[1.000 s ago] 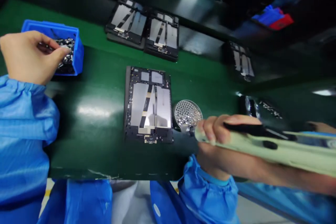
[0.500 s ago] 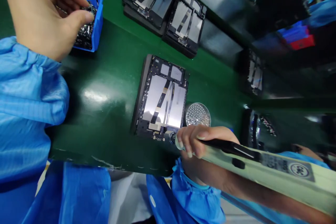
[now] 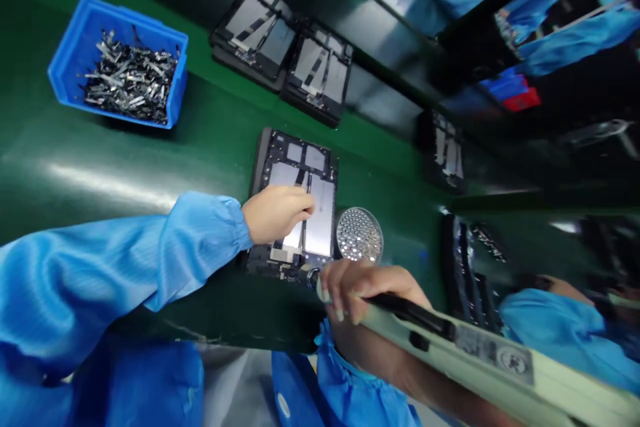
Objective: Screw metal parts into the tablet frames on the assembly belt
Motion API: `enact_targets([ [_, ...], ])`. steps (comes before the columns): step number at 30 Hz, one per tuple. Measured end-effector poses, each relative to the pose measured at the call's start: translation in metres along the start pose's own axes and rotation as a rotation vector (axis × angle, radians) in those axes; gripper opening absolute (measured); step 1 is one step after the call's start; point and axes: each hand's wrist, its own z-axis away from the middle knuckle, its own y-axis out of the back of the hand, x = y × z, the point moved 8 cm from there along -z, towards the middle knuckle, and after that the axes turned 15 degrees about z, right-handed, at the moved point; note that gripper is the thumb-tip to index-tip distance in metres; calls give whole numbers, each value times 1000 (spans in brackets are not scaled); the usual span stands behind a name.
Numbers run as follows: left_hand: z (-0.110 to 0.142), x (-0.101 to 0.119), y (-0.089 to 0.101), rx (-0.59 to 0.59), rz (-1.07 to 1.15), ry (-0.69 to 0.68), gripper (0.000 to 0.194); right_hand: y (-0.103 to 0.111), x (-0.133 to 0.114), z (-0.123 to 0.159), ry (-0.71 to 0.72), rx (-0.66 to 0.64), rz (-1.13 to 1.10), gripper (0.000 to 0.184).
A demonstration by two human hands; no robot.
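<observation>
My left hand is over an opened tablet with a silver inside and black ribbon cables. Its fingers are pinched together, and whatever lies between them is hidden. My right hand grips a pale green electric screwdriver with a black lever. The tool's tip end is by the tablet's lower right corner; whether it touches cannot be told. Right beside the tablet stands a round dish with a perforated top and small screws on it.
A blue bin of small metallic strip parts sits at the left. Two more opened tablets lie along the back. Further right are another tablet, dark parts and a co-worker's blue sleeve.
My left hand has left the blue bin and moved right and down to the tablet, fingers pinched. The right hand keeps the screwdriver near the same corner. The whole view has shifted.
</observation>
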Motion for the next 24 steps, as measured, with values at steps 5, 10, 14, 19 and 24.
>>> enact_targets([
  [5, 8, -3, 3, 28, -21, -55, 14, -2, -5, 7, 94, 136, -35, 23],
  [10, 10, 4, 8, 29, -1, -94, 15, -2, -6, 5, 134, 72, -155, 20],
  [14, 10, 9, 7, 31, -31, -120, 15, 8, -1, -3, 110, 31, -136, 31],
  [19, 13, 10, 3, 34, -104, -150, 18, -2, -5, -4, 275, -113, -123, 26],
  [24, 16, 10, 0, 12, -104, -137, 22, 4, 3, -1, 170, -42, -156, 20],
])
